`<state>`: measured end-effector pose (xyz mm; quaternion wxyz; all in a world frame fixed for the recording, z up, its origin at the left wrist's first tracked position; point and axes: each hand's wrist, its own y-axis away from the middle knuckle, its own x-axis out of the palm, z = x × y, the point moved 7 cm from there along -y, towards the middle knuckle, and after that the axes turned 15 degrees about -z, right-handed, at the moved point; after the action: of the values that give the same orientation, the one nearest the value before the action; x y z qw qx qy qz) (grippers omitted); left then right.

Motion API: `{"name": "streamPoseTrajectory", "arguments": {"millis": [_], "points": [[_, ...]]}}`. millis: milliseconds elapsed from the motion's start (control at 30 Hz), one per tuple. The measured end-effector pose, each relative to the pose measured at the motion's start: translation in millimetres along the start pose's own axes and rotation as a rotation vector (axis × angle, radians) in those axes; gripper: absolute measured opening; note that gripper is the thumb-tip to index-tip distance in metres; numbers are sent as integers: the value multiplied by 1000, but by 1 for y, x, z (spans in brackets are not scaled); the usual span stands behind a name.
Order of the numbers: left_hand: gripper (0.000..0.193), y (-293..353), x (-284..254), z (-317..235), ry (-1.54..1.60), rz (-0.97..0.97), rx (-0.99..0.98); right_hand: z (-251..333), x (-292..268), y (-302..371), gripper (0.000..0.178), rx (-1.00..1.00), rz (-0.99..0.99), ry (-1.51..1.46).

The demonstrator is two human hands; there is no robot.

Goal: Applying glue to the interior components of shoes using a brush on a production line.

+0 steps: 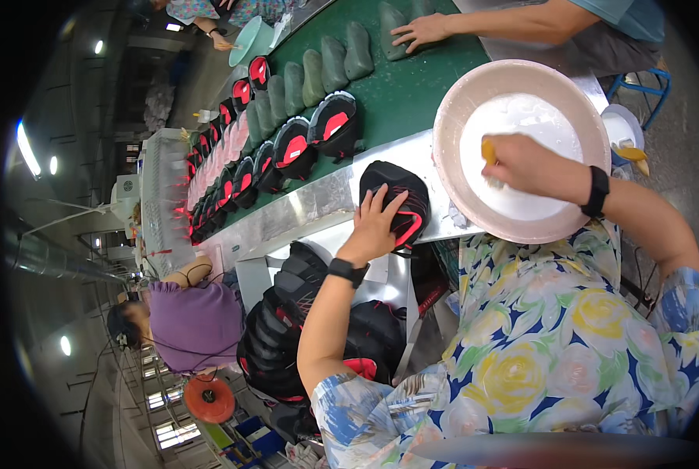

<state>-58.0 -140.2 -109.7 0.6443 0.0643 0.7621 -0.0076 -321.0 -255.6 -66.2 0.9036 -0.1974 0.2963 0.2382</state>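
In the head view, we are seeing the black shoe upper [391,173] lying on the metal edge of the desk [412,98], left of the basin [444,141] and of our right hand [514,162], which is gripping a yellow-handled brush [488,152] over white liquid [521,117]. Our left hand [373,233] is nearer, its grip fanning wide across the upper, though we cannot tell whether it is clasping. The upper is showing a red-lined opening, its long axis seemingly running away from us.

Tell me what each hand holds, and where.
Right hand: a yellow-handled brush, by its handle. Left hand: spread over a black-and-red shoe upper; whether it grips, I can't tell.
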Motion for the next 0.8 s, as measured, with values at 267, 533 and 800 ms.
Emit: {"name": "streamPoseTrajectory", "arguments": {"millis": [267, 533, 800], "points": [[47, -20, -36, 51, 547, -315, -247, -23, -12, 11, 23, -212, 174, 234], [59, -47, -93, 148, 946, -468, -276, 28, -117, -31, 23, -265, -215, -102], [40, -100, -101, -19, 1225, -165, -178, 63, -142, -45, 26, -421, -270, -246]]}}
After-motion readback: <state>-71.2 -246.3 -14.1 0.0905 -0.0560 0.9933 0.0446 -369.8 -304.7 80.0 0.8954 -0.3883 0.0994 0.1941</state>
